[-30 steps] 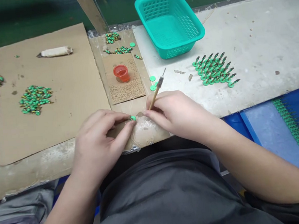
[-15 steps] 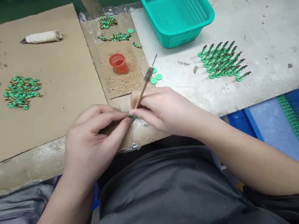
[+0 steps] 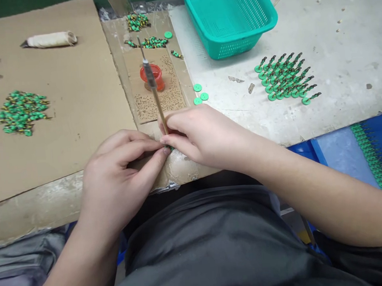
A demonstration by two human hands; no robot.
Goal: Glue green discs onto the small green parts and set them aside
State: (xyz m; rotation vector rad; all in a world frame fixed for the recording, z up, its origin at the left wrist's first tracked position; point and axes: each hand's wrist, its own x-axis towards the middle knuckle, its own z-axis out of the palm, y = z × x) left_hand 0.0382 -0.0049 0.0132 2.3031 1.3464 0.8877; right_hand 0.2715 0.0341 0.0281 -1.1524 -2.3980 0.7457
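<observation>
Near the table's front edge my two hands meet fingertip to fingertip. My left hand [image 3: 115, 179] is closed in a pinch on a small green piece [image 3: 172, 148], mostly hidden by the fingers. Between the thumb and fingers of my right hand [image 3: 203, 135] is a thin wooden-handled needle tool [image 3: 155, 95]. Its dark wrapped collar and thin metal point face up and away from me. The right fingertips also touch or nearly touch the green piece; which, I cannot tell. Just beyond them lie loose green discs [image 3: 204, 96] with small holes.
A red cup [image 3: 159, 82] of liquid stands on cardboard behind the tool. Green-and-dark beaded pieces [image 3: 23, 112] are heaped at left, near a cloth-wrapped pointed tool [image 3: 51, 40]. A teal basket [image 3: 233, 48] stands at the back. Rows of discs with upright dark-tipped stems [image 3: 283, 77] stand at right.
The needle tool has swung from leaning right to leaning left, its point now in front of the cup and small pieces. Both hands keep their pinch at nearly the same spot.
</observation>
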